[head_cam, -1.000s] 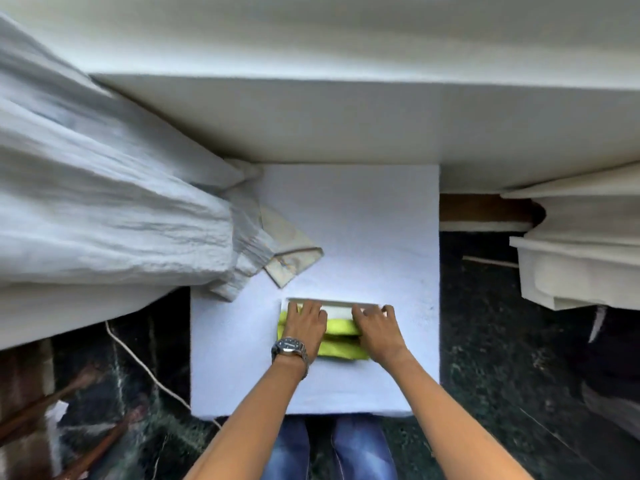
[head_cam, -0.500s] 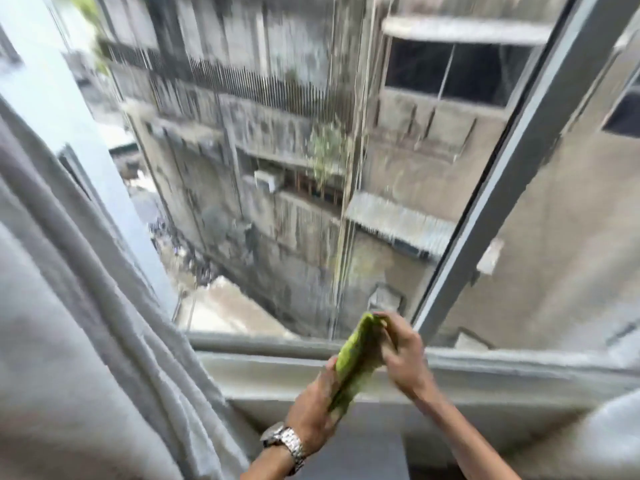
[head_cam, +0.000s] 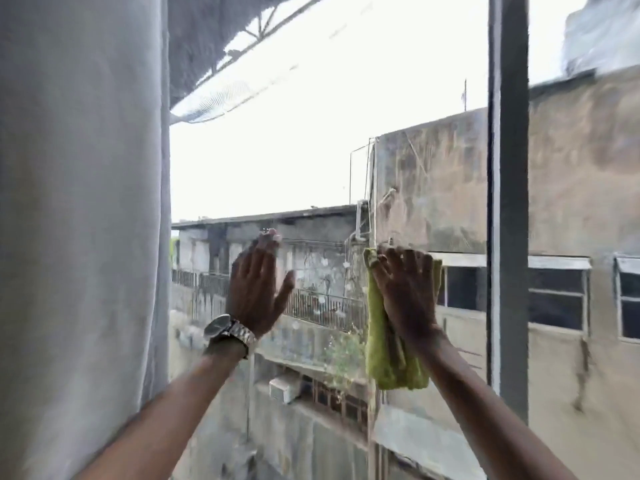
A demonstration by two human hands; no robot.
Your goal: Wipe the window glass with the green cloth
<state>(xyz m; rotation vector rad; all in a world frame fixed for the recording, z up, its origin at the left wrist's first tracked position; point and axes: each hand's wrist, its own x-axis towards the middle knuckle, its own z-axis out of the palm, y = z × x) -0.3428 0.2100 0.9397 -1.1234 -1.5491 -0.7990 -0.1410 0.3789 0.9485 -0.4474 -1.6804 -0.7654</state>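
The window glass (head_cam: pixel 311 161) fills the middle of the view, with buildings and bright sky behind it. My right hand (head_cam: pixel 407 289) lies flat with spread fingers on the green cloth (head_cam: pixel 388 355), pressing it against the pane; the cloth hangs down below my palm. My left hand (head_cam: pixel 258 289), with a metal watch on the wrist, is raised to the left of the cloth. Its fingers are apart, its palm faces the glass and it holds nothing. Whether it touches the glass I cannot tell.
A pale grey curtain (head_cam: pixel 83 220) hangs along the whole left side, close to my left forearm. A dark vertical window frame bar (head_cam: pixel 508 202) stands just right of the cloth, with another pane beyond it.
The view swung up from the white ledge to the pane. Both hands lifted the cloth off the ledge; the left hand let go and the right hand now presses it to the glass.
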